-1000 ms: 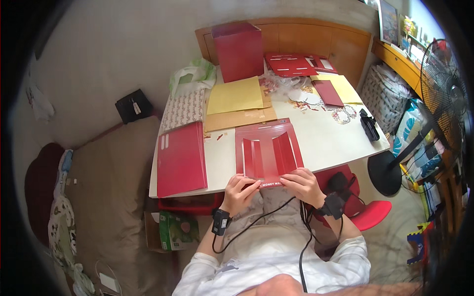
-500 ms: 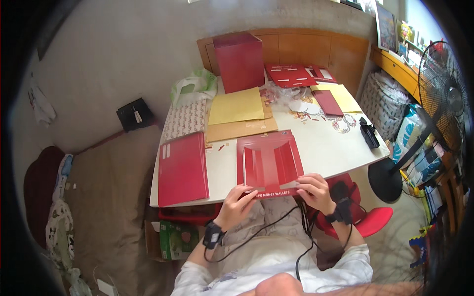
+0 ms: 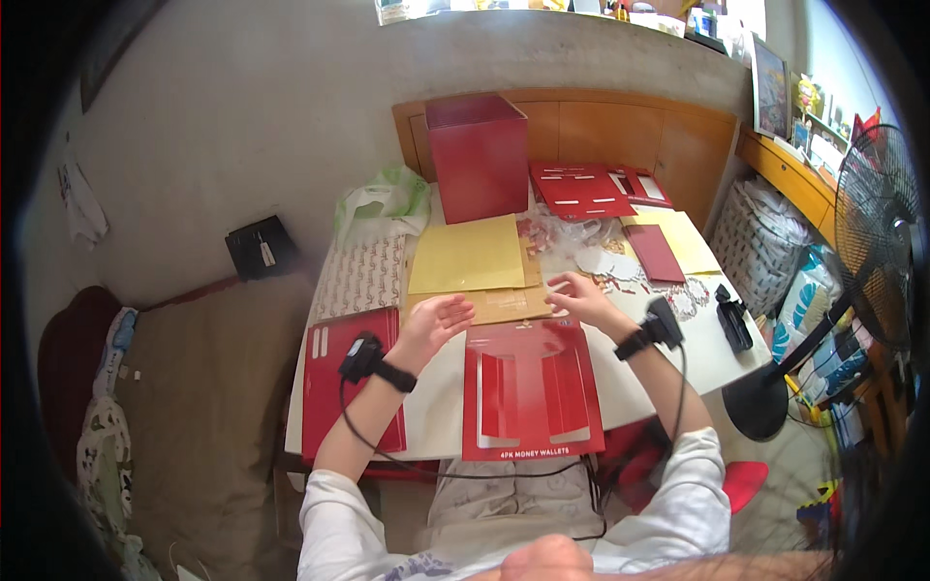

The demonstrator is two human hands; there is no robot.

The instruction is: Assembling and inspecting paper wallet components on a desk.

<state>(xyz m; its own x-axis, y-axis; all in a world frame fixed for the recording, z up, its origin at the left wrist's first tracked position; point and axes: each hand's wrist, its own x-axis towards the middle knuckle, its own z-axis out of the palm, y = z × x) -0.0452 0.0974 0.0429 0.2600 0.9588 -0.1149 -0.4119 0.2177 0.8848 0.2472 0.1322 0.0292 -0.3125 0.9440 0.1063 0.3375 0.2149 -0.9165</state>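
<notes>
A red printed cardboard piece (image 3: 526,360) with cut-out side flaps lies flat at the front middle of the table. My left hand (image 3: 437,324) is raised past its far left corner, fingers outstretched and holding nothing. Off the far right corner of that piece, my right hand (image 3: 583,298) hovers with fingers loosely bent and apart, also without anything in it. Both hands are closest to a brown cardboard sheet (image 3: 492,306) that lies partly under a yellow sheet (image 3: 467,254). A stack of dark red cardboard sheets (image 3: 325,412) sits left of the printed piece, partly covered by my left forearm.
A tall dark red box (image 3: 477,165) stands at the back, beside a green-white plastic bag (image 3: 387,203). More red printed cardboard (image 3: 581,189), white discs (image 3: 605,263) and a narrow dark red piece (image 3: 654,252) lie at the back right. A black fan (image 3: 872,213) stands right of the table.
Both hands have let go of the red cardboard's near edge and moved forward over its far side. The cardboard now lies flat on the table. The view has tilted upward.
</notes>
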